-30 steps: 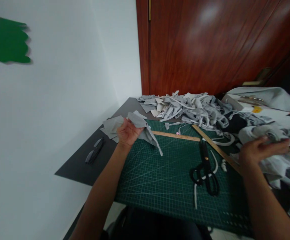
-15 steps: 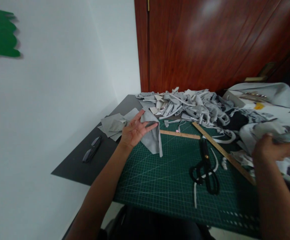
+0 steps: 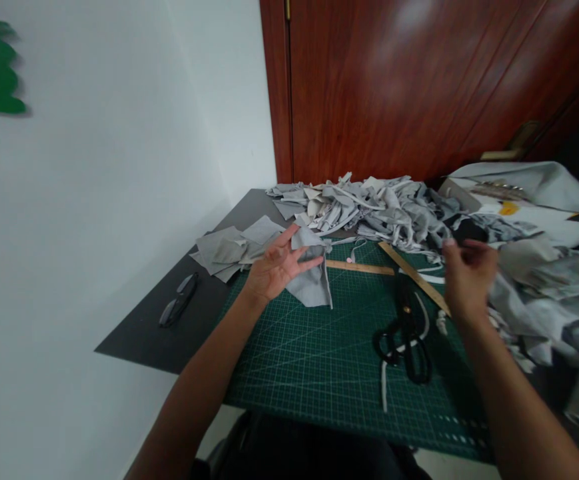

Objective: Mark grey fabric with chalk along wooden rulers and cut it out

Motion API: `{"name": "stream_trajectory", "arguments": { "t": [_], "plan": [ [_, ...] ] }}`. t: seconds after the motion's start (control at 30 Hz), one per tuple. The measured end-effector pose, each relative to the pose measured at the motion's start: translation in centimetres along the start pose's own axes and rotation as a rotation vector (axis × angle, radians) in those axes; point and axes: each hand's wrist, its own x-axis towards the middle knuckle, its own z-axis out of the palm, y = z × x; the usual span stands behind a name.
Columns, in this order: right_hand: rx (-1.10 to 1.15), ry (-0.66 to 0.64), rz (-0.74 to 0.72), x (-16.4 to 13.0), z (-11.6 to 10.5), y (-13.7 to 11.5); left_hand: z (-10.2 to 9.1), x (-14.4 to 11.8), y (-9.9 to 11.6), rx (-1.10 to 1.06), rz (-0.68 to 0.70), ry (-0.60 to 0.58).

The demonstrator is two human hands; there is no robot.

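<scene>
A grey fabric piece (image 3: pixel 310 280) hangs from my left hand (image 3: pixel 274 270), caught between its spread fingers, palm turned up, over the left part of the green cutting mat (image 3: pixel 319 360). My right hand (image 3: pixel 469 280) is raised above the right side of the mat, near a wooden ruler (image 3: pixel 416 279). Its thumb stands apart from the curled fingers, and no cloth shows in it. Black-handled scissors (image 3: pixel 408 333) lie on the mat between my hands, with a white cord (image 3: pixel 384 387) beside and under them.
Flat grey fabric pieces (image 3: pixel 224 247) lie at the left, near folded glasses (image 3: pixel 179 300). A heap of fabric scraps (image 3: pixel 394 207) runs along the back. More grey cloth (image 3: pixel 559 287) and a white box (image 3: pixel 534 217) occupy the right. Another ruler (image 3: pixel 362 267) lies mid-mat.
My right hand has moved left, away from the cloth pile at the right, toward the middle of the mat. The left hand keeps the fabric piece, whose upper part has shifted slightly.
</scene>
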Motion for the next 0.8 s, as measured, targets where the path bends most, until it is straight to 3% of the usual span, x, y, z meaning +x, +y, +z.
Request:
{"name": "stream_trajectory", "arguments": {
  "t": [0.03,0.1,0.17,0.23,0.3,0.4,0.6,0.8],
  "plan": [
    [0.085,-0.149,0.029,-1.8,1.3,-1.2,0.1,-0.1,-0.1,-0.015,-0.022,-0.014],
    [0.226,-0.588,0.045,-5.7,3.5,-3.5,0.4,-0.2,-0.2,-0.023,-0.049,-0.030],
    [0.193,-0.935,-0.019,-9.3,5.0,-5.1,0.7,-0.4,-0.3,-0.006,-0.061,-0.039],
    [0.120,-1.044,-0.135,-11.7,5.7,-5.9,1.0,-0.6,-0.4,0.026,-0.070,-0.046],
    [0.097,-1.041,-0.182,-12.6,5.9,-6.0,1.0,-0.7,-0.4,0.057,-0.067,-0.052],
    [0.097,-0.962,-0.134,-11.5,5.7,-5.5,0.4,-0.3,-0.2,0.139,-0.039,-0.037],
    [0.294,-0.541,0.115,-6.9,3.9,-5.4,-2.2,1.0,0.6,0.671,0.258,0.288],
    [0.544,-0.368,0.191,-4.2,1.2,-6.0,-2.7,1.5,1.8,0.606,0.421,0.319]
  ]
}}
